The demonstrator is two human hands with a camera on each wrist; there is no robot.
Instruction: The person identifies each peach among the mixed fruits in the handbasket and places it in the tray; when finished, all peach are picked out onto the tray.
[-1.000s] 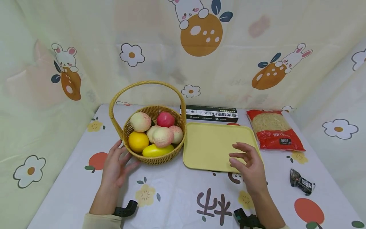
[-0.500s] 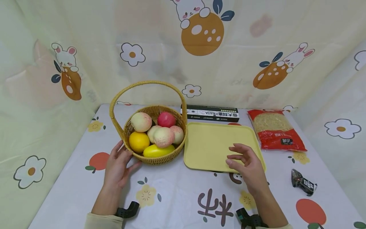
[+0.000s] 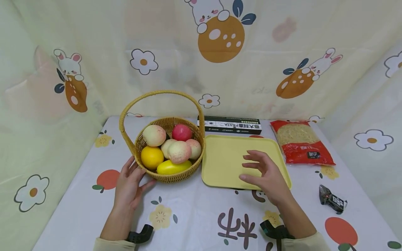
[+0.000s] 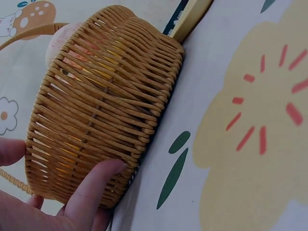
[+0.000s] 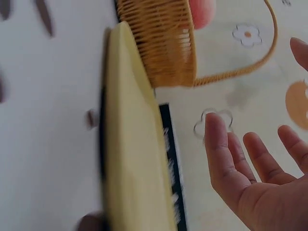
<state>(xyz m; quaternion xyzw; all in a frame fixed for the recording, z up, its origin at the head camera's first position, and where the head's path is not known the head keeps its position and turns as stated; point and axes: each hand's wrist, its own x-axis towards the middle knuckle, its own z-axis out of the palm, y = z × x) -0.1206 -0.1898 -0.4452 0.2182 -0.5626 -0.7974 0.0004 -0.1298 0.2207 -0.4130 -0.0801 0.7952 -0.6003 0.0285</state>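
A wicker basket (image 3: 176, 177) with a tall handle stands at the left of the table. It holds several peaches (image 3: 179, 152), an orange (image 3: 152, 157), a red round fruit (image 3: 181, 132) and a long yellow fruit (image 3: 174, 167). My left hand (image 3: 128, 186) grips the basket's lower left side; its thumb (image 4: 91, 192) lies along the woven wall in the left wrist view. Over the right part of a yellow tray (image 3: 216, 177) hovers my right hand (image 3: 267, 176), fingers loosely bent and spread, holding nothing. The right wrist view shows that hand (image 5: 260, 187) apart from the tray.
Behind the tray lies a black pasta box (image 3: 230, 125). A red-ended bag of pasta (image 3: 303, 143) is at the back right. Nearer on the right is a small black wrapped packet (image 3: 332, 199). Patterned curtains (image 3: 169, 31) close off the back and sides.
My left hand has closed in on the basket's side, its fingers now against the wicker. The right hand has shifted left over the tray. Basket and fruit keep their places.
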